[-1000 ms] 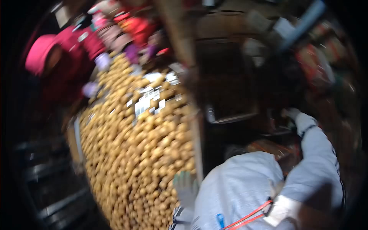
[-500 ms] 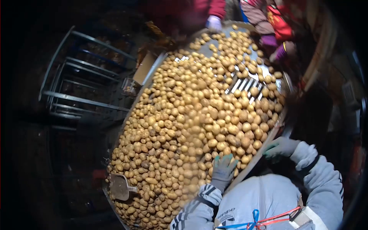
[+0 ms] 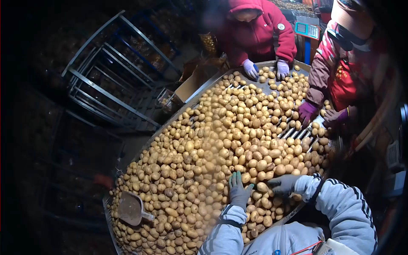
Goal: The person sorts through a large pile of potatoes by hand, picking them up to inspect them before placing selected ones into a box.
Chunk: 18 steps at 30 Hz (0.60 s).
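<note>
A large heap of potatoes covers a sloping metal table. My left hand, in a grey glove with green fingertips, rests on the potatoes near the close edge, fingers spread. To its right, my right hand reaches over the rim in a matching glove, its fingers stretched toward the left hand and touching potatoes. Neither hand grips anything that shows. A scoop with a pale handle lies on the heap at the lower left.
One person in a red hooded jacket works at the far edge, another in a red apron at the right. Metal bars show between potatoes. A metal rack, a cardboard box and a scale stand beyond the table.
My right hand has moved from outside the rim onto the potatoes. My left hand lies slightly farther left in view. The view has tilted up, showing more of both co-workers, whose hands have moved.
</note>
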Motion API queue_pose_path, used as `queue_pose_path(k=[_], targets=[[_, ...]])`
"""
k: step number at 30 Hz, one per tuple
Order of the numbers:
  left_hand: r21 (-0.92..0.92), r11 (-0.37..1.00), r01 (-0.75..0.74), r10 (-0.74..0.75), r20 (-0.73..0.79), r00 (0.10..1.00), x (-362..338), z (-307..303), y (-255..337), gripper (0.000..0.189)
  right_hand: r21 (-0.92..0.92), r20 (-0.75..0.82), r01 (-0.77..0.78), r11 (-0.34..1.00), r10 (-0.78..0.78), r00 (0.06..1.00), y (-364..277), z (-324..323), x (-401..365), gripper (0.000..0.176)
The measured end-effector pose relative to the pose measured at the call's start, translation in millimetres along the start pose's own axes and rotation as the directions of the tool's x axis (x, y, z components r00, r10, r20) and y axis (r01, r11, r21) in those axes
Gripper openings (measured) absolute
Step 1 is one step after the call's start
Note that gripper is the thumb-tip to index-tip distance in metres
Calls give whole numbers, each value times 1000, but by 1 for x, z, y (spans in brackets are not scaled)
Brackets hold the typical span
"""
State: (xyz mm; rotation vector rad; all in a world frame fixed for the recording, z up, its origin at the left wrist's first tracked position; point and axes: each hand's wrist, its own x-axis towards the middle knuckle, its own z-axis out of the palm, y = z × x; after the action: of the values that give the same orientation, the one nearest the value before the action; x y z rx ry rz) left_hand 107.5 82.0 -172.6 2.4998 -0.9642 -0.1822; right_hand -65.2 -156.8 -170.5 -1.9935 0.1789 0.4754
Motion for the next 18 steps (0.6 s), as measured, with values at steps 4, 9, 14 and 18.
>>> queue_pose_path(k=[4, 9, 14, 18], targets=[[-22, 996, 89, -89, 9, 996, 36, 4, 15, 84, 70, 123, -267, 961, 257, 958, -71, -53, 26, 59], [27, 994, 102, -102, 22, 995, 109, -22, 40, 82, 187, 100, -134, 973, 117, 988, -72, -69, 73, 59], [-184, 956, 228, -216, 84, 973, 201, 0, 26, 84, -44, -173, -200, 979, 190, 966, -61, -79, 131, 57], [-223, 973, 59, -53, 34, 998, 205, -63, 21, 67, 51, -417, -57, 997, 73, 906, -67, -103, 166, 83]])
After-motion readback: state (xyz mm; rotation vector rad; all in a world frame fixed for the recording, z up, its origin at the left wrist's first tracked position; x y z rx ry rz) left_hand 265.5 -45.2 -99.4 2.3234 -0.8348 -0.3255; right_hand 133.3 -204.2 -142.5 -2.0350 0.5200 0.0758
